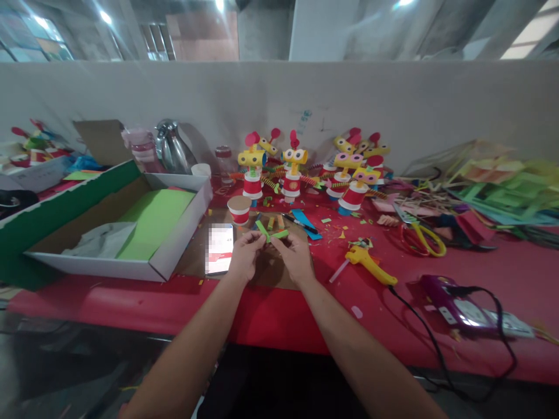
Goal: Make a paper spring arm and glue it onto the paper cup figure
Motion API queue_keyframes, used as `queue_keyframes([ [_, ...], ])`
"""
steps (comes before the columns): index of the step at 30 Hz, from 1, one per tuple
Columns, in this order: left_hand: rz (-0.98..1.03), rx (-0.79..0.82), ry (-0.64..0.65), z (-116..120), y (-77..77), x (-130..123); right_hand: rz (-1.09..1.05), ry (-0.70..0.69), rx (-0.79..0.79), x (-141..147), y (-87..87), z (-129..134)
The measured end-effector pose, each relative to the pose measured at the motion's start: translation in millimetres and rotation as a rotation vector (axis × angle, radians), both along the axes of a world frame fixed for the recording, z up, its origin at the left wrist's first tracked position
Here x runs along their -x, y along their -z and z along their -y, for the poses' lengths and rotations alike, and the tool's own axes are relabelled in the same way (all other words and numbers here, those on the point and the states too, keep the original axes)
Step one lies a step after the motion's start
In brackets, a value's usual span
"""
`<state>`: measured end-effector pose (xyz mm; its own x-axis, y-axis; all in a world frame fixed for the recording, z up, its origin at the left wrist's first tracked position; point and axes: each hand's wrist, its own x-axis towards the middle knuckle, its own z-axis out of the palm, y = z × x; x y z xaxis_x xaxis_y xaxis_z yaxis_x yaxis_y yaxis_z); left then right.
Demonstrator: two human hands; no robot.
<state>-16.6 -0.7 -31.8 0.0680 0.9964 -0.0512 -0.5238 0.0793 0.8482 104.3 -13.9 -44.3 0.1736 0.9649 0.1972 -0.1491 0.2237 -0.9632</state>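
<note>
Between my two hands is a green paper strip (279,234), bent into a V near its middle. My left hand (247,251) pinches it at the fold, and my right hand (292,256) grips it just to the right. Both hands are over a brown cardboard sheet (275,270). Left of them lies a lit phone (219,249). A red and white paper cup (239,209) stands behind my left hand. Blue paper strips (308,223) and a dark pen-like tool (301,223) lie just beyond my right hand.
Several paper-cup figures (293,169) stand along the back wall. A yellow glue gun (369,265) and scissors (421,235) lie to the right, near a purple power box (458,305) with a trailing black cord. An open box (100,267) holding green paper occupies the left.
</note>
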Motion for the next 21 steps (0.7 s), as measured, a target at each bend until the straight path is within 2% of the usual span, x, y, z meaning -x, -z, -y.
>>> queue_keyframes([
  [4,-0.023,-0.002,0.067,0.2,-1.6,2.8,-0.006,0.019,0.017,-3.5,0.0,-2.6],
  [7,-0.129,-0.014,0.118,0.7,-3.0,4.8,-0.019,0.015,0.045,-6.8,-3.6,-2.3],
  [11,-0.225,-0.017,0.117,1.4,-4.6,5.1,-0.009,0.006,0.083,-9.3,-8.8,-0.2],
  [21,0.072,0.114,0.057,-0.1,-7.9,-0.1,-0.162,-0.071,0.102,-7.0,-8.6,-1.4],
])
